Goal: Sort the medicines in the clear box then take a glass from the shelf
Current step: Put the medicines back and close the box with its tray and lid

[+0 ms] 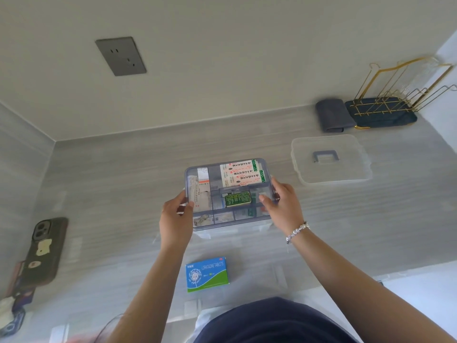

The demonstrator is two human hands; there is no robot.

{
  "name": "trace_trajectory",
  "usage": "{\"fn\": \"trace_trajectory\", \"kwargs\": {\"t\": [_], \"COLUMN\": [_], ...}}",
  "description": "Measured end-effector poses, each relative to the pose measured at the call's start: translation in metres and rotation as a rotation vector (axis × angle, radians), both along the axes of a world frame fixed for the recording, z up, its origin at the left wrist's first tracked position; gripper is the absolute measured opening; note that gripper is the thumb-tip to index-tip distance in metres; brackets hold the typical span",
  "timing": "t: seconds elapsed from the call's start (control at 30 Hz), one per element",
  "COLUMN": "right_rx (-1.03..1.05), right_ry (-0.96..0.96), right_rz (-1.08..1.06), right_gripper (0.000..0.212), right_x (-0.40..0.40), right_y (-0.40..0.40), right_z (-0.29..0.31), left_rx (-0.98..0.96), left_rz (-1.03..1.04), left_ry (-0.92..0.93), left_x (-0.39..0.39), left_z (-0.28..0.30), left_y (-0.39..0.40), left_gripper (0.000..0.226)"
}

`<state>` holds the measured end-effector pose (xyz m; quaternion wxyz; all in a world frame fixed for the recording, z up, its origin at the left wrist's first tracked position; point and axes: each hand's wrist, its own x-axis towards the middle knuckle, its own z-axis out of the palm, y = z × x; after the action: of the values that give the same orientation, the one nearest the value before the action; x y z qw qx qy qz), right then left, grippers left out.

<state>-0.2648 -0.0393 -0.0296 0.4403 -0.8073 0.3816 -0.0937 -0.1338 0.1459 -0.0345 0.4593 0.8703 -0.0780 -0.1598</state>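
While both hands grip it from opposite sides, the clear box (228, 194) sits at the middle of the grey surface (111, 184), its compartments already packed with cartons and a green blister pack (238, 199). The left hand (176, 214) clasps the box's nine o'clock wall with thumb hooked over the rim; the right hand (282, 204) clasps the three o'clock wall the same way, probably so the tray stays level and nothing slides between compartments. At six o'clock from the box a blue loratadine carton (207, 274) lies loose, apparently unsorted. The translucent lid (330, 158) rests at two o'clock, set aside to keep the box open. Beyond it, at one o'clock, stands a gold wire rack (395, 95) beside a folded grey cloth (330, 115); whether it holds a glass is hard to tell. A phone (47, 248) lies at eight o'clock.
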Motion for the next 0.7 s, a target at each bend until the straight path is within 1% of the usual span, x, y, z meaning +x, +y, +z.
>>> {"fn": "trace_trajectory", "kwargs": {"t": [0.07, 0.13, 0.2, 0.27, 0.33, 0.37, 0.4, 0.43, 0.5, 0.57, 0.7], "right_rx": [0.004, -0.041, -0.109, -0.127, -0.102, -0.072, -0.025, 0.022, 0.077, 0.106, 0.143], "right_ry": [0.0, 0.025, 0.059, 0.065, 0.055, 0.055, 0.058, 0.059, 0.047, 0.018, -0.039], "right_rz": [-0.019, -0.043, -0.084, -0.129, -0.144, -0.146, -0.155, -0.17, -0.198, -0.222, -0.263], "right_gripper": [0.049, 0.055, 0.055, 0.054, 0.053, 0.053, 0.052, 0.052, 0.052, 0.051, 0.05], "right_x": [0.002, 0.001, 0.0, -0.002, -0.003, -0.003, -0.003, -0.004, -0.004, -0.001, 0.012], "right_y": [0.001, 0.003, 0.005, 0.006, 0.005, 0.003, 0.002, 0.001, -0.002, -0.008, -0.034], "right_z": [-0.004, -0.011, -0.016, -0.018, -0.02, -0.02, -0.02, -0.021, -0.023, -0.024, -0.021], "left_rx": [0.031, 0.047, 0.035, 0.002, -0.022, -0.042, -0.07, -0.095, -0.117, -0.144, -0.176], "left_rz": [-0.01, -0.023, -0.021, 0.003, 0.038, 0.046, 0.037, 0.023, 0.02, 0.028, 0.002], "left_ry": [-0.023, -0.02, -0.012, -0.004, 0.075, 0.131, 0.168, 0.185, 0.194, 0.215, 0.237], "left_x": [0.002, 0.002, 0.0, -0.001, -0.001, 0.0, 0.001, 0.001, 0.003, 0.007, 0.018], "left_z": [-0.004, -0.007, -0.009, -0.012, -0.014, -0.015, -0.016, -0.016, -0.013, -0.011, -0.009], "left_y": [0.0, 0.0, 0.0, 0.002, 0.004, 0.004, 0.005, 0.006, 0.005, 0.0, -0.027], "left_gripper": [0.034, 0.033, 0.033, 0.036, 0.041, 0.04, 0.034, 0.029, 0.034, 0.034, 0.026]}}
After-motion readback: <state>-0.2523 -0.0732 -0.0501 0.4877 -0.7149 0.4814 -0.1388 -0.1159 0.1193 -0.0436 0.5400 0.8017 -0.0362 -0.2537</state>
